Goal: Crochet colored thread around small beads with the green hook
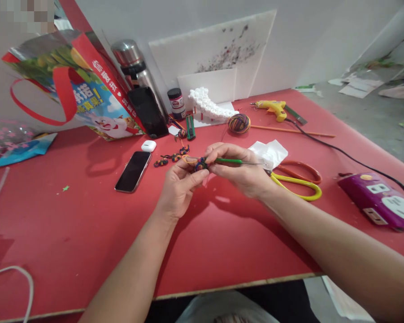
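Pinched between the fingers of my left hand (180,186) is a small piece of dark multicoloured crochet (201,166), with a strand of yarn over the fingers. My right hand (237,169) grips a crochet hook with a green handle (229,160), its tip end at the crochet piece. Both hands are close together, almost touching. Small crocheted pieces (175,157) trail on the red table behind my left hand. A ball of multicoloured yarn (239,123) lies beyond my right hand.
On the red table (121,242) are a phone (133,172), an earbud case (148,146), scissors (297,180), crumpled white paper (272,153), a yellow glue gun (271,107) with its cable and a purple box (378,199). A gift bag (110,107) and steel flask (134,67) stand behind.
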Available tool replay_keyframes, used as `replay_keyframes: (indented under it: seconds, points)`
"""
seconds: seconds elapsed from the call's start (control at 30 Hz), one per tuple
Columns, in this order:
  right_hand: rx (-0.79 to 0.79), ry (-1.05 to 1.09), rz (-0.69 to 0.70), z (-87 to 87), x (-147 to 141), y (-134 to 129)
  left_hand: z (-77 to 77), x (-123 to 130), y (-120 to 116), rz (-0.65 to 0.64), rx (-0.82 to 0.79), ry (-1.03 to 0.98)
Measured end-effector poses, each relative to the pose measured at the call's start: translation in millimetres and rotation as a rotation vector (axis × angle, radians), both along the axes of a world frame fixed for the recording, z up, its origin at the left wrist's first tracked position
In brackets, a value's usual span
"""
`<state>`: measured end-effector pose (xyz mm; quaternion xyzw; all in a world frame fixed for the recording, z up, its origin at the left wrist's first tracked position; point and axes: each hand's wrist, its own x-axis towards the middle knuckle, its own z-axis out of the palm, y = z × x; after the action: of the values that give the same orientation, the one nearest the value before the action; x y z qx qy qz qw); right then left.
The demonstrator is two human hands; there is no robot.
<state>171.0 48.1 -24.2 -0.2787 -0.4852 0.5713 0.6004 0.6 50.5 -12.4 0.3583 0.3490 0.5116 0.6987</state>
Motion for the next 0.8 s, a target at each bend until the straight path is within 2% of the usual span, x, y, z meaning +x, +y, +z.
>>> replay_keyframes:
  seconds: [0.2,0.4,0.63,0.8]
  points:
    - [-0.049,0.013,0.02,3.7,0.9,-0.4,4.2,0.5,1.6,-0.024,-0.132,-0.124]
    - [-0.021,-0.031,0.004,2.9,1.2,0.8,5.3,-0.3,4.6,-0.003,-0.18,-0.174]
    - [0.018,-0.051,-0.007,-0.4,0.6,0.8,5.3,-3.0,6.7,-0.03,-0.175,-0.127]
    - [0.042,0.001,-0.02,-1.6,0.2,0.8,5.8,-1.1,4.7,0.039,-0.039,-0.005]
